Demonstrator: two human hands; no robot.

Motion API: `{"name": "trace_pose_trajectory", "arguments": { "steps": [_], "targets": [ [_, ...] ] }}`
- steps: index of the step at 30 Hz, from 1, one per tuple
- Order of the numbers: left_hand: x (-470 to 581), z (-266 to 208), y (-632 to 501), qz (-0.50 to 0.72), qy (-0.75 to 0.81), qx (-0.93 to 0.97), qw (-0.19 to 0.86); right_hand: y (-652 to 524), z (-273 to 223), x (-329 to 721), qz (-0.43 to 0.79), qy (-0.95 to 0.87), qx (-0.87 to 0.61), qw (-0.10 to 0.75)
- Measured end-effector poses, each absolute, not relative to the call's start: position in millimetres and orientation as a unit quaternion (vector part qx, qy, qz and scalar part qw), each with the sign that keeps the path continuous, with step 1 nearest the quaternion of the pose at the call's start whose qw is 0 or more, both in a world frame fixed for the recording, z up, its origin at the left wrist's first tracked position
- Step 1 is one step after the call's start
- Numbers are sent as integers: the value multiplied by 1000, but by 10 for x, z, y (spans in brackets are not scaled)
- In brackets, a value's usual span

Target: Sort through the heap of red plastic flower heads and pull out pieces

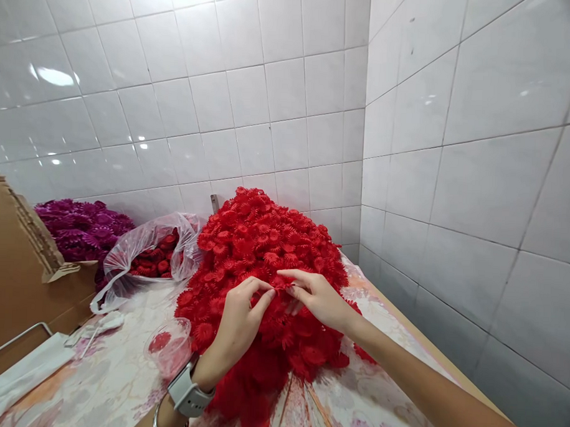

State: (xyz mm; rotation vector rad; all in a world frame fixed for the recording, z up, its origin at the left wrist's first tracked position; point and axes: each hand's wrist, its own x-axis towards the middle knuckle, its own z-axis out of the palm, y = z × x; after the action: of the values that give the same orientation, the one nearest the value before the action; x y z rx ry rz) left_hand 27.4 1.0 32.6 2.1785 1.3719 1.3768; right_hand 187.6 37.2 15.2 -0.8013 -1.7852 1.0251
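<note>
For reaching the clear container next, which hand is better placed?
Likely the left hand: the clear container lies on its side of the red flowers; the right hand would reach across it.

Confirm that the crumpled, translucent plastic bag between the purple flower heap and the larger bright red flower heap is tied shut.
No: the crumpled, translucent plastic bag between the purple flower heap and the larger bright red flower heap is open, not tied shut; the head view shows dark red pieces through its mouth.
</note>
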Motion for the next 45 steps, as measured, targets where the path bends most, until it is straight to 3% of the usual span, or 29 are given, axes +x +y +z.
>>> {"name": "trace_pose_trajectory", "arguments": {
  "steps": [2, 8, 15, 19, 21, 24, 26, 32, 45],
  "targets": [
    [309, 373, -4, 484, 478, 717, 154, 369, 179, 1889, 366, -733, -333, 467],
    [398, 385, 81, 517, 462, 589, 415, 361, 186, 1828, 310, -690, -376, 536],
    [177, 361, -18, 520, 418, 493, 558, 622, 244, 2149, 356, -526, -416, 650],
    [92, 371, 17, 545, 443, 500, 506, 613, 269, 2129, 424, -520, -383, 635],
    [81, 380, 100, 558, 485, 564, 368, 568, 262, 2072, 458, -517, -368, 623],
    [88, 413, 232, 534, 540, 647, 71, 498, 255, 2013, 505, -518, -340, 601],
    [117, 437, 274, 502, 542, 673, -17, 454, 255, 1990, 529, -525, -319, 586],
    [289, 383, 164, 461, 484, 729, 148, 380, 198, 1895, 585, -555, -249, 536],
    [359, 268, 18, 489, 444, 728, 183, 263, 157, 1811, 524, -600, -316, 515]
  ]
}}
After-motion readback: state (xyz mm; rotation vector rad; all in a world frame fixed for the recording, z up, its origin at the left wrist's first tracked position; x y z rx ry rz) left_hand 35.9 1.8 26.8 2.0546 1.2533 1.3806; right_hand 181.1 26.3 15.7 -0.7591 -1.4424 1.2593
